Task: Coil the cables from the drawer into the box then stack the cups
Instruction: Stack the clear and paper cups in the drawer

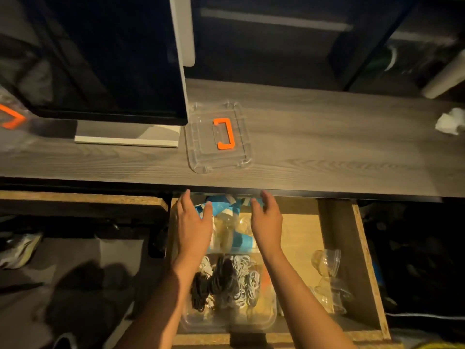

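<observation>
Coiled cables (226, 283) are seen already lying in the clear box (227, 321) at lower centre; cups (232, 222) above remain unstacked, flanked by left hand (193, 222) and right hand (268, 219), fingers spread, gripping nothing.

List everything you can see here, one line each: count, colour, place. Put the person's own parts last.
desk: one, grey wood grain, across the middle.
monitor: one, black screen on a white stand, on the desk at left.
lid: one, clear with an orange handle, flat on the desk beside the monitor.
tissue: one, white and crumpled, right end of the desk.
drawer: one, chipboard, pulled open below the desk.
box: one, clear, in the drawer's near part.
cables: several coils, black and white, inside the box.
blue cups: number unclear, blue and white, back of the drawer between the hands.
clear cups: a few, transparent, right side of the drawer.
left hand: open, over the back of the drawer.
right hand: open, over the back of the drawer.
</observation>
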Motion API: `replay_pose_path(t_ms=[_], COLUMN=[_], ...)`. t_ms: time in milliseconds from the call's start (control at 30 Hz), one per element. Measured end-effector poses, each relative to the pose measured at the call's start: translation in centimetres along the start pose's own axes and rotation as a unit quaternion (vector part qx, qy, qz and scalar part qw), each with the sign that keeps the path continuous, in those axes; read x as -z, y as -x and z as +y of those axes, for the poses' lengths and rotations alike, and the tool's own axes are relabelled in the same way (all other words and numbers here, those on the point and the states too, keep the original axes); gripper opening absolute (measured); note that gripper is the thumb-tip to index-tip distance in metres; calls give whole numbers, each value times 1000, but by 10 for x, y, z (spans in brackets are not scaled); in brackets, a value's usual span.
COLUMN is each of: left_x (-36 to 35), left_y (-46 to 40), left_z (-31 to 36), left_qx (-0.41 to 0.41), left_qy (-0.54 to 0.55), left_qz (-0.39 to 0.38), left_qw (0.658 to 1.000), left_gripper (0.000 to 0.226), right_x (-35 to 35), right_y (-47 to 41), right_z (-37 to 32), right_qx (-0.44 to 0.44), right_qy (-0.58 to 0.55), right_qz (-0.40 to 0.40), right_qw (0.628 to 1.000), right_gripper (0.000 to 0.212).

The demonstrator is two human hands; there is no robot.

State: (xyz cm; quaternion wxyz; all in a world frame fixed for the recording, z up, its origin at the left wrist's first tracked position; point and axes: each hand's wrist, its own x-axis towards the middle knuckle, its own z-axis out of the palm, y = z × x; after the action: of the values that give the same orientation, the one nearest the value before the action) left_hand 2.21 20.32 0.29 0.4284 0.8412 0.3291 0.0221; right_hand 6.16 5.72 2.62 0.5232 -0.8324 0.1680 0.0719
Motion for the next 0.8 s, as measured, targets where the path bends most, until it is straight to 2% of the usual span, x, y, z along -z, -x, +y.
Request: replay_pose_path(t_ms=[67,233,333,433,533,600,667,800], left_x=[-1,-5,-9,-6,0,5,8,13], left_y=[-28,-85,-98,-89,-63,-38,-14,21], left_z=[19,55,63,68,69,68,62,48], left_qx=[-15,7,10,23,23,10,5,64], left_qy=[27,94,98,137,155,173,205,262], left_qz=[7,-24,-48,-31,-27,-38,-50,-44], left_qw=[1000,995,994,990,987,984,977,962], left_gripper=[69,76,82,70,75,78,78,70], right_x=[-16,-49,-62,-62,-52,-42,-30,12], right_y=[-26,-85,-101,-97,-81,-67,-53,-12], right_z=[-24,-56,-58,-60,-56,-48,-38,-27], right_qx=[23,32,30,16,-11,-11,-24,-53], right_qy=[-5,46,75,61,-26,-106,-209,-380], right_qz=[-12,-54,-38,3,60,94,104,124], right_qw=[1000,997,996,998,998,990,972,915], right_gripper=[49,66,62,78,85,70,54,51])
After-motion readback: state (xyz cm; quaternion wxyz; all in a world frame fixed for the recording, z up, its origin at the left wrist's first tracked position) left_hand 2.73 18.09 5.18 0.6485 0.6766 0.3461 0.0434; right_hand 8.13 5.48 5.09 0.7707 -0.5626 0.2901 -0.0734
